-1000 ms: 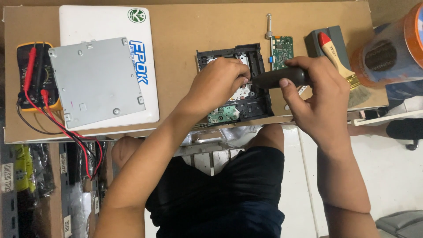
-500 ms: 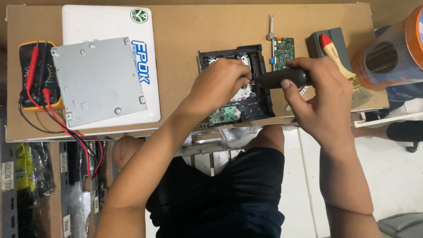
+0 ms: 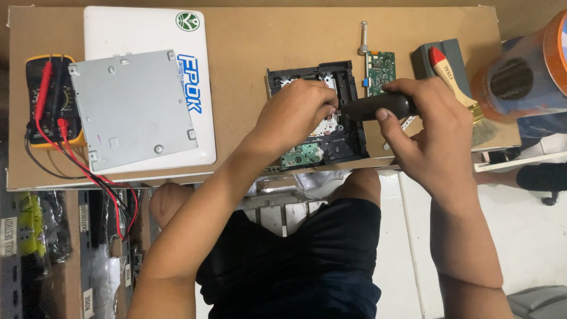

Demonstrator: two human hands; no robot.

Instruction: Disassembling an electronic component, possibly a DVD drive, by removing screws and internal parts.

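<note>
1. Grip, right hand [image 3: 434, 139]: fingers wrapped and clenched around the black handle of a screwdriver [image 3: 378, 107]; thumb lies along the underside of the handle.
2. Grip, left hand [image 3: 293, 115]: fingers curled down onto the open drive chassis [image 3: 319, 115], fingertips pinched at the spot where the screwdriver's tip meets it. Whether they hold a small part, cannot tell; the tip itself is hidden under the fingers.
3. Chassis: black open frame lying flat near the front edge of the brown table [image 3: 248, 53]. Inside it, a green circuit board [image 3: 301, 155] at the near side and metal mechanism parts beneath the left hand.
4. Screwdriver axis: roughly horizontal, handle to the person's right, working end pointing left into the chassis.
5. Surroundings: grey metal cover plate [image 3: 131, 106] resting on a white laptop [image 3: 147, 35]; yellow multimeter [image 3: 50, 100] with red leads at far left; separate small green board [image 3: 380, 71] just beyond the right hand; paintbrush [image 3: 455, 80] with red handle to the right.
</note>
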